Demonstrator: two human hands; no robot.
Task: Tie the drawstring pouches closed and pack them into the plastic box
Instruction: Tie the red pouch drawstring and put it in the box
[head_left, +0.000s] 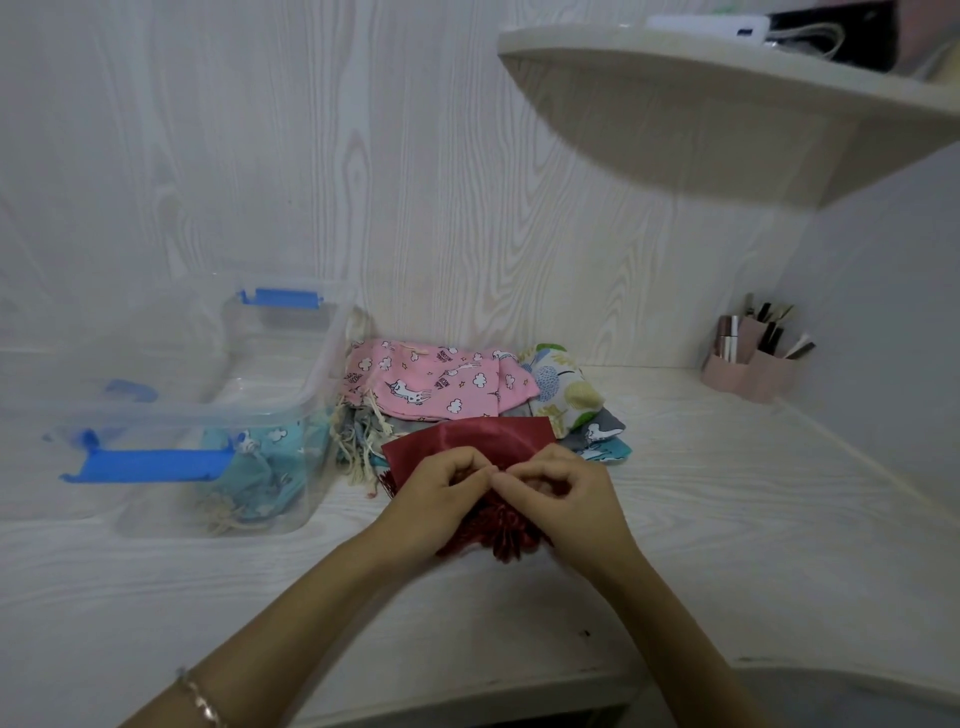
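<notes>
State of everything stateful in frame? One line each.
red pouch: mouth gathered, not yet packed.
left hand: pinching at the red pouch's mouth.
right hand: pinching there too.
plastic box: open, no lid on.
teal pouch: inside the plastic box.
pink pouch: lying flat, outside the box.

White desk (675, 519) with box (291, 364), pouches (441, 384), organiser (753, 371)

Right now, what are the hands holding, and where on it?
The left hand and right hand both pinch the red pouch at its gathered, ruffled mouth.
</notes>
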